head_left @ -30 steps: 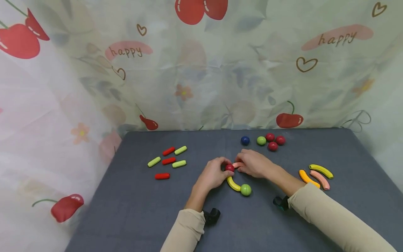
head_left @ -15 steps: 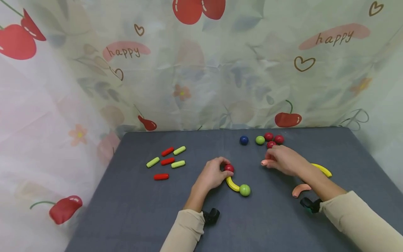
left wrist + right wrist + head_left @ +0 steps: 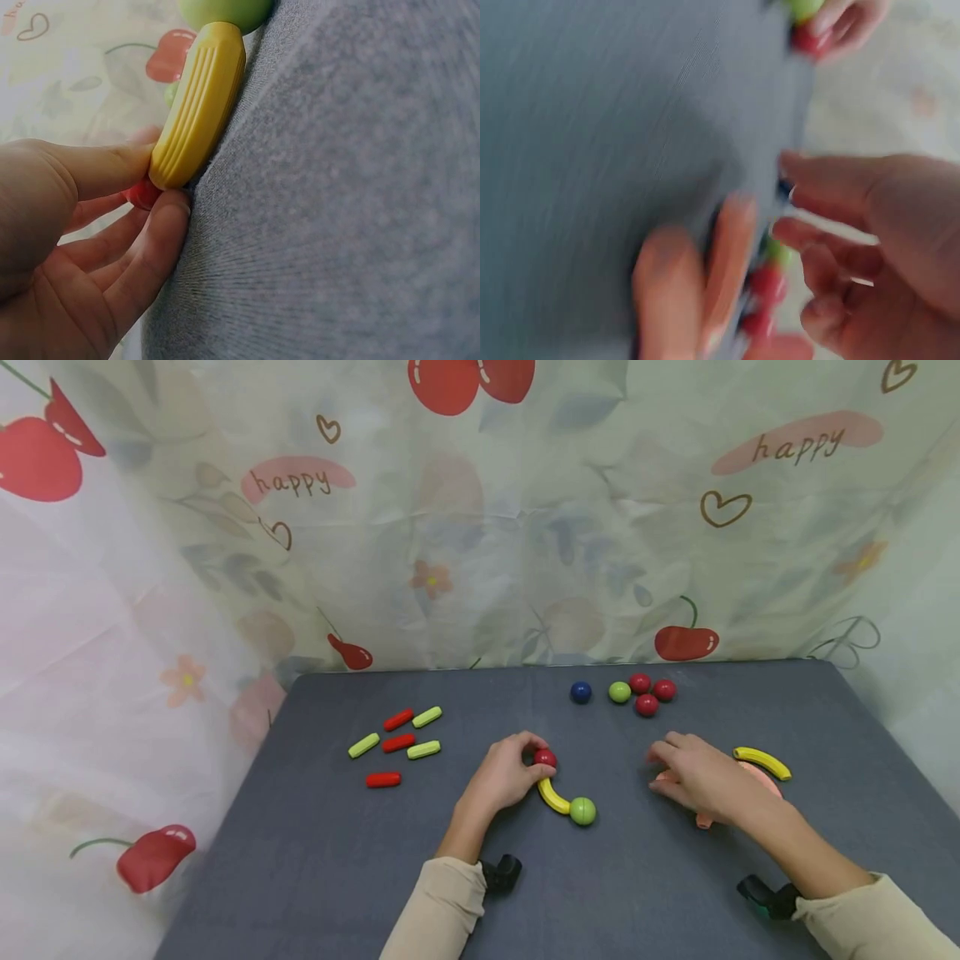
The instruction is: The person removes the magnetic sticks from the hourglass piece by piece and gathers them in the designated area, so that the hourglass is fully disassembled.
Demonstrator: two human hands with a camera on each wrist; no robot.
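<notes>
My left hand (image 3: pixel 506 774) holds a red ball (image 3: pixel 545 757) between thumb and fingers at the middle of the table. A yellow curved piece (image 3: pixel 553 797) runs from that ball to a green ball (image 3: pixel 582 811), end to end; in the left wrist view, the thumb lies against the ridged yellow piece (image 3: pixel 196 105). To the right, my right hand (image 3: pixel 705 779) hovers over pink curved pieces (image 3: pixel 762 777), partly covering them. Its thumb and fingertips stand apart with nothing between them in the blurred right wrist view, where two pinkish pieces (image 3: pixel 669 292) lie below.
A yellow curved piece (image 3: pixel 762 762) lies beyond the right hand. At the back are a blue ball (image 3: pixel 581 692), a green ball (image 3: pixel 619 692) and several red balls (image 3: pixel 647 705). Red sticks (image 3: pixel 384 780) and light green sticks (image 3: pixel 424 749) lie at the left.
My right hand has moved away from the red ball to the right, carrying a pink piece half a second ago; its fingers are now apart over the pink pieces. The left hand has stayed put.
</notes>
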